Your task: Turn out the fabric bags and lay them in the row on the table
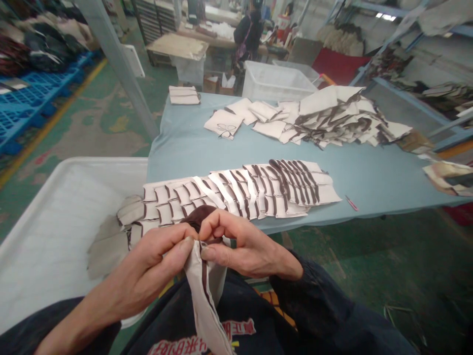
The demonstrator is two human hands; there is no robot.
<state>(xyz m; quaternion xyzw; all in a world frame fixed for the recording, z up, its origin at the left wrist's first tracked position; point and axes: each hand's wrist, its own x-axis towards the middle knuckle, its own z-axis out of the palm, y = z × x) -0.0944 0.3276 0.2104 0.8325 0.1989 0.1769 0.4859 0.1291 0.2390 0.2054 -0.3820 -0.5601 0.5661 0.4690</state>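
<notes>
Both of my hands meet at the bottom centre, pinching a cream fabric piece with a dark brown strip (pixel 201 291). My left hand (pixel 158 261) grips its upper edge between thumb and fingertips. Right beside it, my right hand (pixel 236 244) pinches the same edge at the brown strip. The fabric hangs down in front of my dark clothing. Just beyond my fingers, overlapping cream pieces with brown edging (pixel 236 192) lie in a long row on the blue-covered table (pixel 185 148).
A loose heap of cream pieces (pixel 332 113) lies on the far side, near a small stack (pixel 184 95). A small red tool (pixel 352 203) rests near the right front edge. A white bin (pixel 74 197) stands at left. A person (pixel 249 34) is in the background.
</notes>
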